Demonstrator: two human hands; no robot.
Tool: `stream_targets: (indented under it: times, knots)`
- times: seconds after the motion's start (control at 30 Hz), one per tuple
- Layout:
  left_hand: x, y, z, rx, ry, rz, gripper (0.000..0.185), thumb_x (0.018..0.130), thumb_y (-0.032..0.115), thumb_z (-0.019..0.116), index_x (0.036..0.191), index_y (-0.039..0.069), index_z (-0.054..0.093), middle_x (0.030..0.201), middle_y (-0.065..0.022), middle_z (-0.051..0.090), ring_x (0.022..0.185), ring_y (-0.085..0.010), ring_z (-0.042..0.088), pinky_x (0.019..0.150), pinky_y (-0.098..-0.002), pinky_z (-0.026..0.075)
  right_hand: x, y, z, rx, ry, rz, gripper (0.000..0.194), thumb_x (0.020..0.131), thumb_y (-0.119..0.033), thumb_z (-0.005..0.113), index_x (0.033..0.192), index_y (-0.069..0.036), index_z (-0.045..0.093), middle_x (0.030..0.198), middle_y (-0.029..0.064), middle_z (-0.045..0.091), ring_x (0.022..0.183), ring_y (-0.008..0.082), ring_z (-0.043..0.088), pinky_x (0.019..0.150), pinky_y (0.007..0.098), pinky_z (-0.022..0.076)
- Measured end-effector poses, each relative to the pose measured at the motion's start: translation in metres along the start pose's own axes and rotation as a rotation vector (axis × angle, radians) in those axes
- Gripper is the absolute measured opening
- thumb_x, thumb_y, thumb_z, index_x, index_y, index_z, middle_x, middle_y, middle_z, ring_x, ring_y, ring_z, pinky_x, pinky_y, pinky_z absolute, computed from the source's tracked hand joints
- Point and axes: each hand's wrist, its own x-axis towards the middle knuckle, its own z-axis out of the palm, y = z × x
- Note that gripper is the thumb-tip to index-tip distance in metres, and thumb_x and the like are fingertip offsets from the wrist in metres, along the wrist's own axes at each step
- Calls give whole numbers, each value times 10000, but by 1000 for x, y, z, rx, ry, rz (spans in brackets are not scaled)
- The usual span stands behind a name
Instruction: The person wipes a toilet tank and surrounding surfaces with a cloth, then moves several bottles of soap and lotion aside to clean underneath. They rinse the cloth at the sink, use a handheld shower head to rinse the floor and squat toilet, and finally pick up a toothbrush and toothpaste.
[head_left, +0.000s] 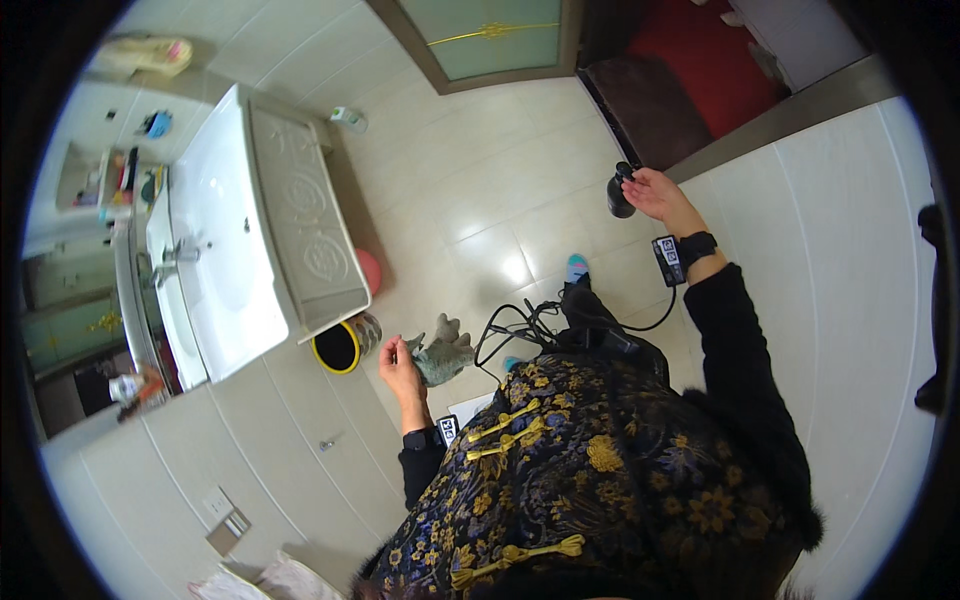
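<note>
A limp grey-green cloth piece (442, 360), glove-like in outline, hangs beside my left hand (401, 367). My left thumb and fingers are pinched together at its upper edge. Out to the right, my right hand (656, 196) has its fingers curled at the neck of a small dark bottle (620, 199). The bottle's top sticks up past the fingertips, and the tiled floor (480, 180) shows behind it. Each wrist bears a black strap with a small device.
A white washbasin (232, 262) with a ribbed side board stands at the left. Below its corner are a yellow-rimmed bin (337, 349) and a pink round object (367, 270). Black cables (517, 326) loop before my body. A raised dark doorway step (645, 112) lies ahead right.
</note>
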Motion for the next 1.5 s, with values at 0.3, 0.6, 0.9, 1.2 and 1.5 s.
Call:
stream_targets:
  times: [0.3, 0.6, 0.9, 1.2, 1.5]
  knots:
    - [74, 95, 127, -47, -71, 64, 117, 896, 96, 580, 947, -6, 605, 850, -10, 589, 758, -87, 527, 703, -230, 442, 60, -143, 19, 139, 66, -51, 152, 808, -89, 589, 921, 1, 544, 934, 106, 569, 927, 225, 549, 851, 321, 466]
    - [199, 166, 283, 17, -323, 63, 111, 894, 70, 566, 959, -10, 606, 882, -30, 598, 801, -92, 530, 738, -227, 439, 133, -264, 54, 165, -50, -292, 132, 843, -54, 567, 952, 12, 531, 948, 116, 575, 920, 203, 569, 813, 309, 479]
    - [246, 205, 395, 181, -423, -18, 134, 892, 91, 579, 981, -9, 585, 907, -41, 601, 829, -113, 547, 766, -246, 441, 253, -330, 41, 484, 259, -70, 137, 814, -59, 617, 927, -6, 558, 928, 82, 587, 866, 202, 564, 761, 305, 494]
    - [237, 197, 457, 268, -319, -225, 142, 884, 80, 560, 997, -5, 583, 929, -54, 595, 876, -130, 545, 812, -271, 439, 380, -387, 8, 82, 48, -276, 81, 839, -67, 583, 907, -28, 562, 906, 97, 594, 873, 207, 579, 807, 324, 483]
    - [214, 201, 497, 439, -299, -269, 139, 871, 70, 565, 982, -12, 588, 960, -48, 583, 931, -139, 547, 843, -262, 427, 482, -420, -7, 358, 334, -66, 77, 813, -90, 629, 821, -37, 573, 813, 54, 613, 760, 192, 591, 715, 290, 487]
